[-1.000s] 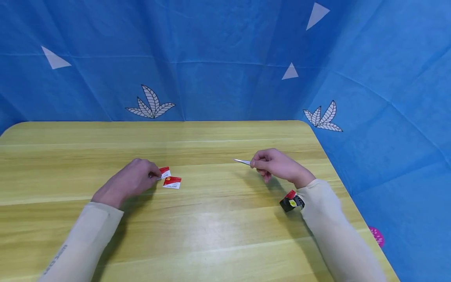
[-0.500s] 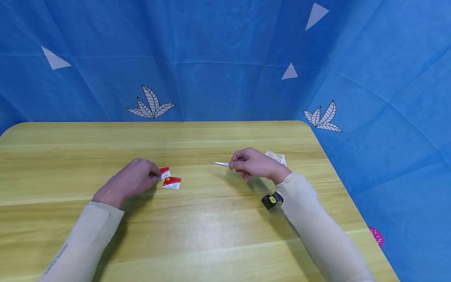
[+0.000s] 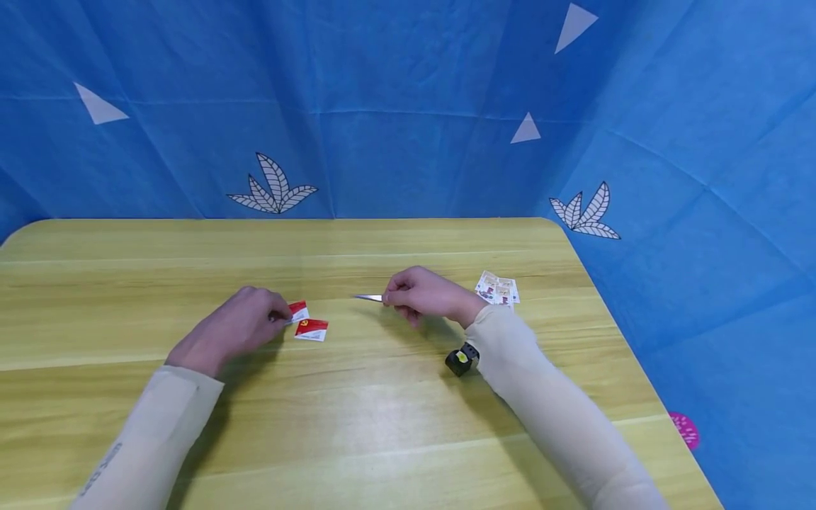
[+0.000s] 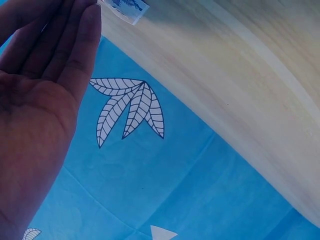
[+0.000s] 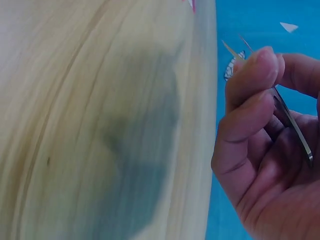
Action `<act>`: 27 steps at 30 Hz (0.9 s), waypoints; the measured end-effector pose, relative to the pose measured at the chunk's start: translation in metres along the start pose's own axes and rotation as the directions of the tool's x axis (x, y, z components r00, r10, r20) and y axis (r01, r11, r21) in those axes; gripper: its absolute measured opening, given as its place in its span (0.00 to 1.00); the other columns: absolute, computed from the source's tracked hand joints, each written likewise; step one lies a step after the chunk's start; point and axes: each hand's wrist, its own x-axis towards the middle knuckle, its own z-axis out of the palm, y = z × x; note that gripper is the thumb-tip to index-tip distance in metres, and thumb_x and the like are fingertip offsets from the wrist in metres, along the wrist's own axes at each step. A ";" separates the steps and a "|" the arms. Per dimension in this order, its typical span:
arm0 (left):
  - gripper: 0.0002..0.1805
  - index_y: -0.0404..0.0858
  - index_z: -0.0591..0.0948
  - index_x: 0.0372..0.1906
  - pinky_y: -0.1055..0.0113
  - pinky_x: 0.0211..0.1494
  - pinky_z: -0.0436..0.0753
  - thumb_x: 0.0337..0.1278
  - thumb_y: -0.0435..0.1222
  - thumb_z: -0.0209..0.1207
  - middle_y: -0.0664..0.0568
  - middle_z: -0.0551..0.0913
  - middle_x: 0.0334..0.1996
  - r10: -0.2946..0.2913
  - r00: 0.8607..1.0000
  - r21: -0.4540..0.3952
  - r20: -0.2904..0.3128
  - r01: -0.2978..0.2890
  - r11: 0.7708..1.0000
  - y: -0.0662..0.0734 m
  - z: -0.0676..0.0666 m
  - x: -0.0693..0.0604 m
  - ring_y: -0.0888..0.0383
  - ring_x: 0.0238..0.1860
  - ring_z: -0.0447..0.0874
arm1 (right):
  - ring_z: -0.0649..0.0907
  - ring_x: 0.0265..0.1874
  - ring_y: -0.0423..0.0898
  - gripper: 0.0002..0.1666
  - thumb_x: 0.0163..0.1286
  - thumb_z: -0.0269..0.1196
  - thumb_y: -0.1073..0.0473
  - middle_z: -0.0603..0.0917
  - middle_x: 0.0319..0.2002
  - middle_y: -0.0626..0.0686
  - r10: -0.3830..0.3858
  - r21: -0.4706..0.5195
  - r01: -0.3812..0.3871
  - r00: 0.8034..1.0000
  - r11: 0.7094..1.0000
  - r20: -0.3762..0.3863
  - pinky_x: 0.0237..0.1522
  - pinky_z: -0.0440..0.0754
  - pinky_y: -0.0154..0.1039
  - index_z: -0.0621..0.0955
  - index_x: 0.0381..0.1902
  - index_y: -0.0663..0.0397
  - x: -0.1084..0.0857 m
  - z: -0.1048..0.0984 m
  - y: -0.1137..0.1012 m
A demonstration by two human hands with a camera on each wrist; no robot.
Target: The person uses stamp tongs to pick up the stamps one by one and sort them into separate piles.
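In the head view my left hand (image 3: 239, 329) is at the left of the table, its fingertips pinching a small stamp. A blue-printed stamp (image 4: 127, 9) juts past those fingers in the left wrist view. Beside the fingertips lie two red-and-white stamps, one nearer the front (image 3: 311, 330) and one just behind it (image 3: 298, 312), partly covered by the hand. My right hand (image 3: 427, 294) pinches metal tweezers (image 3: 368, 297) above the middle of the table, their tips pointing left. In the right wrist view the tweezers' tips stand apart, with nothing seen between them.
Several pale stamps (image 3: 500, 287) lie behind my right wrist, partly overlapping. The wooden table (image 3: 357, 425) ends at a blue patterned cloth (image 3: 408, 142) at the back and right. A black wrist camera (image 3: 459, 360) hangs under the right sleeve.
My right hand has moved left with the tweezers, toward the left hand and the red-and-white stamps. The pale stamps behind the right wrist have come into view. My left hand stays in place.
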 end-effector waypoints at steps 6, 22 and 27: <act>0.13 0.34 0.86 0.48 0.57 0.42 0.79 0.57 0.30 0.66 0.39 0.83 0.47 -0.009 1.000 -0.003 0.001 0.009 1.000 0.000 0.001 0.000 0.47 0.41 0.77 | 0.72 0.16 0.45 0.16 0.75 0.55 0.59 0.73 0.19 0.52 -0.020 -0.002 0.020 1.000 1.000 -0.009 0.23 0.72 0.43 0.81 0.39 0.70 0.012 0.011 -0.003; 0.10 0.33 0.87 0.45 0.50 0.50 0.78 0.58 0.30 0.65 0.42 0.84 0.44 0.029 1.000 0.011 -0.001 -0.029 1.000 -0.001 0.001 0.001 0.48 0.41 0.78 | 0.69 0.11 0.45 0.12 0.73 0.58 0.60 0.71 0.13 0.49 -0.031 -0.011 0.031 1.000 0.999 0.006 0.20 0.70 0.37 0.84 0.36 0.64 0.039 0.039 -0.009; 0.11 0.32 0.87 0.46 0.55 0.45 0.79 0.58 0.30 0.65 0.41 0.84 0.44 0.026 1.000 0.021 -0.018 -0.026 0.999 -0.001 -0.001 0.000 0.49 0.39 0.77 | 0.69 0.11 0.44 0.13 0.73 0.58 0.60 0.71 0.13 0.49 -0.047 -0.043 0.047 0.999 0.998 -0.003 0.21 0.71 0.37 0.83 0.34 0.65 0.046 0.042 -0.014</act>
